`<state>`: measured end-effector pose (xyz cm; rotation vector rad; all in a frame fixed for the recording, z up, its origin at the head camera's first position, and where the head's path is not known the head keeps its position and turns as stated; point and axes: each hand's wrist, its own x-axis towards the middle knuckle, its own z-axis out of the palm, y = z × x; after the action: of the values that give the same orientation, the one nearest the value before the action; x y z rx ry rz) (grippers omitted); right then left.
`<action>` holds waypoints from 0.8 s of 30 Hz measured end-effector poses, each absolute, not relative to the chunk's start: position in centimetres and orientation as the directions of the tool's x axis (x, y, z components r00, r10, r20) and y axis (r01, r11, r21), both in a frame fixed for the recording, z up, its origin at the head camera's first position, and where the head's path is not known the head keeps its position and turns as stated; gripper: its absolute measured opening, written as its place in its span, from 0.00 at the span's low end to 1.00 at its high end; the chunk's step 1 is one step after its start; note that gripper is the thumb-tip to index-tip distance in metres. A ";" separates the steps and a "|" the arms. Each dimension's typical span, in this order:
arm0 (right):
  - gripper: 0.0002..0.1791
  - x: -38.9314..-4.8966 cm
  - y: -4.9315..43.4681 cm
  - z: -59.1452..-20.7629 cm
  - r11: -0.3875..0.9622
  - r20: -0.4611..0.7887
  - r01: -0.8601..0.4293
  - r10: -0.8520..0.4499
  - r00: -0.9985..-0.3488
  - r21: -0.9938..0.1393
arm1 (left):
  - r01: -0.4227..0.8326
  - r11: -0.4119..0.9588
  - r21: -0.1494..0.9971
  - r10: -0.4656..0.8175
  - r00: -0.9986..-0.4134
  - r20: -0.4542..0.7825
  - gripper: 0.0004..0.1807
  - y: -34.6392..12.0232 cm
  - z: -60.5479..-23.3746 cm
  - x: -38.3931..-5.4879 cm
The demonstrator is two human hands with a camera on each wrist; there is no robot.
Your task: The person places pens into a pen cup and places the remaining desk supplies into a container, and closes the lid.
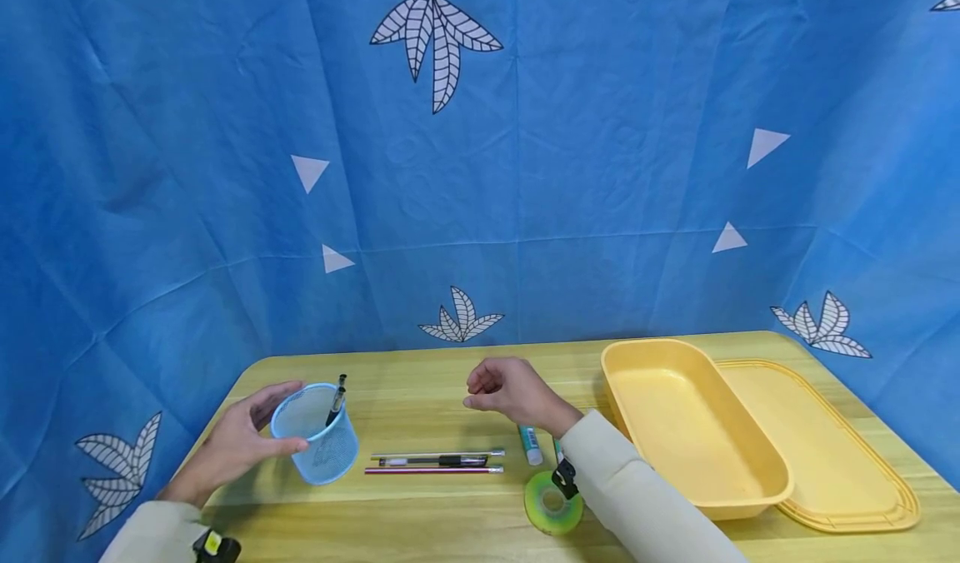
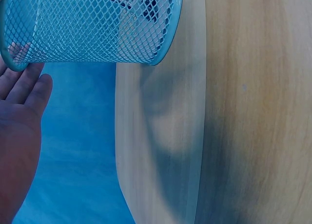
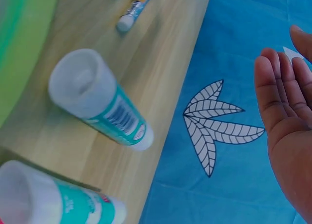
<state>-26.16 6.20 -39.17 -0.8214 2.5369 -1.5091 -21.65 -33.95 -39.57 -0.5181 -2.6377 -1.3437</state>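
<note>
In the head view my left hand (image 1: 238, 442) holds a light-blue mesh pen cup (image 1: 327, 455) near its rim, thumb on the near side and fingers round the far side. The left wrist view shows fingers beside the rim of the mesh cup (image 2: 92, 31). Inside the cup leans a dark pen (image 1: 337, 402). My right hand (image 1: 513, 391), its fingers loosely curled, hangs over the middle of the table with nothing in it. Just in front of the cup's right side lie a black gel pen (image 1: 435, 461), a red pencil (image 1: 420, 470) and a yellowish pencil (image 1: 420, 454).
Under the right forearm are a glue stick (image 1: 531, 445), a second glue stick (image 3: 73, 202) and a green tape roll (image 1: 536, 513). At the right stands a yellow plastic box (image 1: 693, 413), overlapping its flat lid (image 1: 817, 446). A blue patterned curtain (image 1: 600, 130) hangs behind the table.
</note>
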 end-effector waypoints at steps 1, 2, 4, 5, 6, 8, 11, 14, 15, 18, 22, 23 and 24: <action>0.07 -26.2 6.2 -39.3 0.373 0.194 -0.400 -0.481 -0.855 -0.837 | 0.361 0.543 0.759 0.242 -0.932 0.270 0.42 -34.0 -39.6 -21.6; 0.07 -26.2 6.3 -39.4 0.373 0.190 -0.396 -0.481 -0.856 -0.839 | 0.362 0.542 0.758 0.243 -0.931 0.272 0.42 -34.0 -39.6 -21.6; 0.07 -26.2 6.4 -39.7 0.376 0.181 -0.391 -0.485 -0.856 -0.840 | 0.365 0.539 0.759 0.245 -0.930 0.274 0.42 -34.0 -39.7 -21.6; 0.07 -26.2 6.4 -39.8 0.375 0.176 -0.390 -0.492 -0.853 -0.841 | 0.366 0.542 0.757 0.245 -0.930 0.275 0.42 -34.0 -39.7 -21.6; 0.07 -26.2 6.4 -39.9 0.377 0.169 -0.389 -0.500 -0.849 -0.841 | 0.366 0.544 0.755 0.245 -0.930 0.274 0.42 -34.0 -39.7 -21.7; 0.08 -26.2 6.5 -40.1 0.375 0.150 -0.385 -0.523 -0.839 -0.843 | 0.364 0.549 0.753 0.244 -0.931 0.272 0.42 -34.0 -39.6 -21.6; 0.08 -26.1 6.6 -40.4 0.375 0.124 -0.382 -0.557 -0.821 -0.845 | 0.359 0.558 0.748 0.240 -0.933 0.269 0.43 -34.0 -39.5 -21.6; 0.08 -25.9 6.7 -40.7 0.379 0.104 -0.377 -0.575 -0.811 -0.845 | 0.362 0.566 0.741 0.238 -0.932 0.273 0.43 -33.9 -39.5 -21.7; 0.08 -25.9 6.8 -40.7 0.382 0.099 -0.376 -0.579 -0.809 -0.844 | 0.363 0.567 0.740 0.238 -0.932 0.274 0.43 -33.9 -39.5 -21.7; 0.08 -25.7 7.0 -41.1 0.385 0.083 -0.372 -0.592 -0.801 -0.845 | 0.366 0.567 0.738 0.239 -0.931 0.277 0.43 -33.9 -39.6 -21.7; 0.05 -25.4 7.1 -41.6 0.401 0.058 -0.368 -0.607 -0.793 -0.839 | 0.367 0.563 0.740 0.239 -0.930 0.279 0.42 -34.0 -39.6 -21.7; 0.05 -25.3 7.1 -41.7 0.412 0.052 -0.372 -0.609 -0.792 -0.832 | 0.366 0.563 0.741 0.239 -0.930 0.278 0.42 -34.0 -39.6 -21.7; 0.05 -25.3 7.1 -41.8 0.413 0.054 -0.379 -0.615 -0.787 -0.828 | 0.367 0.565 0.739 0.239 -0.930 0.279 0.42 -34.0 -39.6 -21.7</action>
<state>-25.28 7.08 -41.77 -0.8693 2.4122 -1.3118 -21.67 -33.98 -39.61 -0.5157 -2.6467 -1.3024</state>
